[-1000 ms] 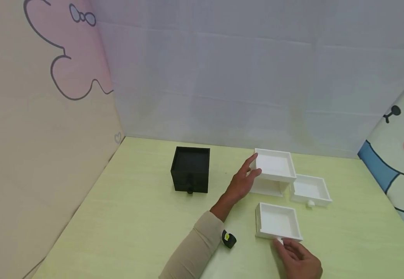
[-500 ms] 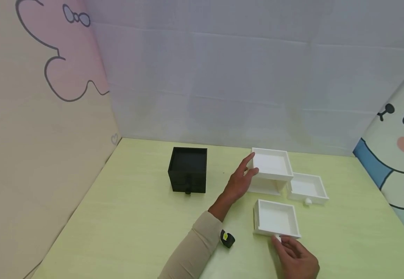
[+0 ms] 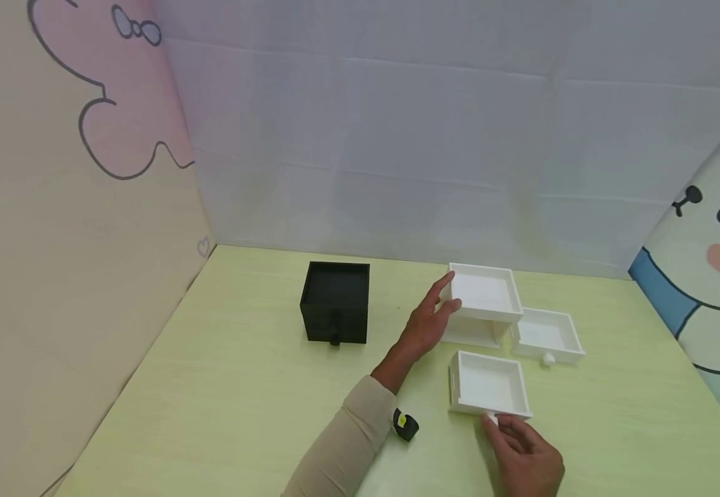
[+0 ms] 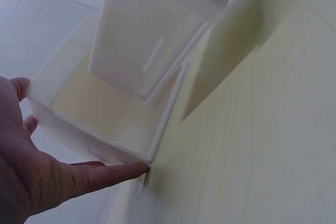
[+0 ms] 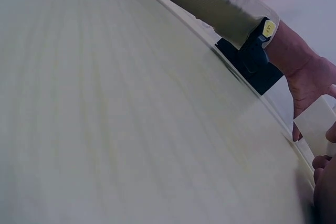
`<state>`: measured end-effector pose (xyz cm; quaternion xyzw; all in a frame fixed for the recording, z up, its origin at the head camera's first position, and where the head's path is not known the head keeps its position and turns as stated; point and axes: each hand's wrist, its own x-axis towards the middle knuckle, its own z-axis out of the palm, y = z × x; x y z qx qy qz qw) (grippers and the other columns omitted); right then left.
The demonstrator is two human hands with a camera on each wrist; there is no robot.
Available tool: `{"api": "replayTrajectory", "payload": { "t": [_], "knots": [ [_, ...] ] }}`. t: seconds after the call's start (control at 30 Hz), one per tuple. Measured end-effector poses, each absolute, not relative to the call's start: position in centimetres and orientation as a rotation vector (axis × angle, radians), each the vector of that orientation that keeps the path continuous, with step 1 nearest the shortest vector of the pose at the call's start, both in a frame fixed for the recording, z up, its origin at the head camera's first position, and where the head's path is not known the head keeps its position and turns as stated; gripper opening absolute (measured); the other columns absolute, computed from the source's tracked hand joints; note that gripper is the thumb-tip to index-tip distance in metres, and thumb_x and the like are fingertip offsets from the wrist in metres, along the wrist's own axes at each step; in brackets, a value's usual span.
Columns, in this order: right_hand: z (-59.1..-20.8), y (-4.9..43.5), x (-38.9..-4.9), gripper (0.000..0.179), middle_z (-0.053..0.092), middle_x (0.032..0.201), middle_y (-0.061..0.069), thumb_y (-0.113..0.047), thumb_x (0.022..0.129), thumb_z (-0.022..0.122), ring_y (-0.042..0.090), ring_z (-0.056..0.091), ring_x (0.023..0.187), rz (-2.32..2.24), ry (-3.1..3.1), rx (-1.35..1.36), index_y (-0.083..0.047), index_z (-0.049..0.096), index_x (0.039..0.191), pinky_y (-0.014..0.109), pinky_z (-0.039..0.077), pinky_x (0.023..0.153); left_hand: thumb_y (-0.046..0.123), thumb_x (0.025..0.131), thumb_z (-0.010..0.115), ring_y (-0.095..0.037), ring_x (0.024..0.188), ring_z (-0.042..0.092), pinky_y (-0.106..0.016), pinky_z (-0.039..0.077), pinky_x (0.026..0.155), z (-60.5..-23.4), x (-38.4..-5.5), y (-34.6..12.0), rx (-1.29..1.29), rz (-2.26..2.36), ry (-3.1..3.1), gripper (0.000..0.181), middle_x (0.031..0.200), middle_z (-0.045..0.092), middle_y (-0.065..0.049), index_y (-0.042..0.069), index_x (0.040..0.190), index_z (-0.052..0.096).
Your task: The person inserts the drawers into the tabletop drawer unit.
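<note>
A white cabinet [image 3: 487, 314] with an open front stands at the back right of the table. My left hand [image 3: 424, 328] rests against its left side with fingers spread and fairly straight, some touching the top rim. In the left wrist view, an extended finger [image 4: 113, 176] of that hand lies along the cabinet's lower edge. In front of the cabinet, my right hand [image 3: 524, 452] pinches the small knob of a white drawer [image 3: 493, 383]. This drawer is tilted a little, its rear toward the cabinet opening. The right wrist view shows only a bit of the drawer [image 5: 315, 124].
A second white drawer [image 3: 546, 333] with a round knob lies right of the cabinet. Further left stands a black cabinet [image 3: 336, 304] with its drawer in. A black wrist strap [image 3: 405, 424] sits by the left sleeve. A white cloth wall [image 3: 360, 138] closes off the back.
The right hand has moved the white drawer slightly forward and left, closer to the cabinet. The left hand stays at the cabinet's side. The head view has shifted a little.
</note>
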<state>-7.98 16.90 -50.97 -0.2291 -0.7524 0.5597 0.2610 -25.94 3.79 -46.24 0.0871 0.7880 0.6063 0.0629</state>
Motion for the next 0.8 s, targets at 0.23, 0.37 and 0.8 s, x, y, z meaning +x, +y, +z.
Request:
{"api": "replayTrajectory", "payload": {
  "t": [0.23, 0.37, 0.8],
  "knots": [
    [-51.19, 16.94, -8.29, 0.017, 0.069, 0.061, -0.012, 0.002, 0.071, 0.088, 0.001, 0.066, 0.053, 1.555, -2.001, -0.615, 0.007, 0.074, 0.079, 0.013, 0.049, 0.052, 0.055, 0.098, 0.045, -0.020, 0.137, 0.043, -0.059, 0.038, 0.102, -46.22, -26.01, 3.83, 0.292, 1.815, 2.373, 0.049, 0.152, 0.044, 0.008, 0.063, 0.145, 0.029],
    [-51.23, 16.89, -8.36, 0.018, 0.069, 0.062, -0.011, 0.001, 0.071, 0.088, 0.002, 0.067, 0.053, 1.590, -1.995, -0.641, 0.008, 0.074, 0.080, 0.013, 0.049, 0.052, 0.055, 0.098, 0.045, -0.020, 0.137, 0.043, -0.058, 0.039, 0.102, -46.31, -26.08, 3.71, 0.294, 1.818, 2.364, 0.049, 0.152, 0.044, 0.009, 0.063, 0.144, 0.030],
    [-50.55, 17.40, -8.93, 0.018, 0.071, 0.067, -0.013, 0.001, 0.073, 0.087, 0.002, 0.068, 0.058, 1.640, -1.994, -0.596, 0.008, 0.073, 0.081, 0.014, 0.051, 0.054, 0.055, 0.098, 0.046, -0.018, 0.135, 0.046, -0.057, 0.041, 0.100, -46.26, -26.06, 3.51, 0.287, 1.819, 2.386, 0.049, 0.150, 0.046, 0.008, 0.064, 0.144, 0.031]
  ]
}}
